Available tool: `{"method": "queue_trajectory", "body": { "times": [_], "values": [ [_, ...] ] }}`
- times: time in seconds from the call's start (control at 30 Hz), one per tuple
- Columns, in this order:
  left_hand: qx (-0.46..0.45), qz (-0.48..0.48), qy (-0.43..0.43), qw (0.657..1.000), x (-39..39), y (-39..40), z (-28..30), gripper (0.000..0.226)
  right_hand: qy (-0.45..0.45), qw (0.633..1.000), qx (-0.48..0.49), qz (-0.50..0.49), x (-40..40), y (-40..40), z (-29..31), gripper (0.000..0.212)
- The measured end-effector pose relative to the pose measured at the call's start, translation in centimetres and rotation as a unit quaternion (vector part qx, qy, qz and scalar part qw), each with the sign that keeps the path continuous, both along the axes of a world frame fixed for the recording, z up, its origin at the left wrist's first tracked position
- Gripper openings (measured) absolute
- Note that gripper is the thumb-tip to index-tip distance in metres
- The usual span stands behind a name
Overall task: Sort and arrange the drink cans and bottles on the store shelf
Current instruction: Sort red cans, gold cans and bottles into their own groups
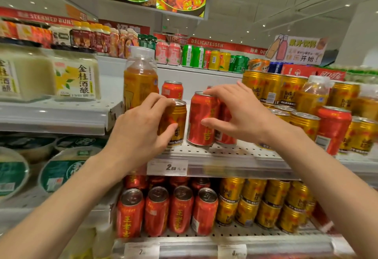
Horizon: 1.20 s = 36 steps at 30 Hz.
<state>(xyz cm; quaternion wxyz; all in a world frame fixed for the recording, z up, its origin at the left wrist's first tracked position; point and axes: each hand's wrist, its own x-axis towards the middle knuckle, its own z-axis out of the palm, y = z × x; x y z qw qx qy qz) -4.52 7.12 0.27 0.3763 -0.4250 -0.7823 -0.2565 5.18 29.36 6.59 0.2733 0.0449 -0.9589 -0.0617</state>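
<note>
Hands (pixel 141 123): 1 gold can (pixel 177 123), 1 red (pixel 201 119).

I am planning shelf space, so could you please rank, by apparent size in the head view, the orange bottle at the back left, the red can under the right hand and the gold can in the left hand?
1. Orange bottle, tallest though farther back.
2. Red can.
3. Gold can, shorter beside it, partly covered by the left hand.

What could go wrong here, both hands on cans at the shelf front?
1. The red can under the right hand looks tilted near the shelf edge; it may tip off.
2. The left hand moving the gold can could bump the tall bottle behind it.
</note>
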Motion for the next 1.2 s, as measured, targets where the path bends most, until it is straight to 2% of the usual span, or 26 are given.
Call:
{"method": "queue_trajectory", "body": {
  "times": [0.2, 0.4, 0.57, 0.73, 0.93, 1.03, 1.2],
  "values": [
    [0.016, -0.003, -0.016, 1.000, 0.2, 0.2, 0.0, 0.047, -0.021, 0.999, 0.034, -0.030, -1.9, -0.1, 1.2, 0.067],
    [0.014, 0.009, -0.018, 1.000, 0.5, 0.2, 0.0, 0.047, -0.004, 0.994, 0.090, -0.057, -2.7, 0.9, 0.7, 0.072],
    [0.019, 0.013, -0.019, 1.000, 0.4, 0.5, -0.2, 0.046, 0.000, 0.999, -0.034, -0.013, -2.0, 2.2, -0.3, 0.061],
    [0.022, 0.010, -0.022, 0.999, 0.4, 0.5, -0.2, 0.047, 0.045, 0.996, -0.065, 0.031, -3.1, 2.5, -1.2, 0.044],
    [0.026, -0.002, -0.031, 0.999, 0.8, 0.0, 0.0, 0.045, 0.054, 0.990, -0.122, 0.053, -1.7, 2.9, -1.9, 0.049],
    [0.031, -0.023, -0.043, 0.998, 1.0, -0.9, 0.1, 0.047, 0.091, 0.987, -0.119, 0.062, -0.7, 2.5, -2.1, 0.052],
    [0.108, 0.020, -0.025, 0.994, 0.9, -3.6, 1.7, 0.038, 0.185, 0.972, -0.089, 0.111, 0.1, 0.3, -1.9, 0.034]
  ]
}}
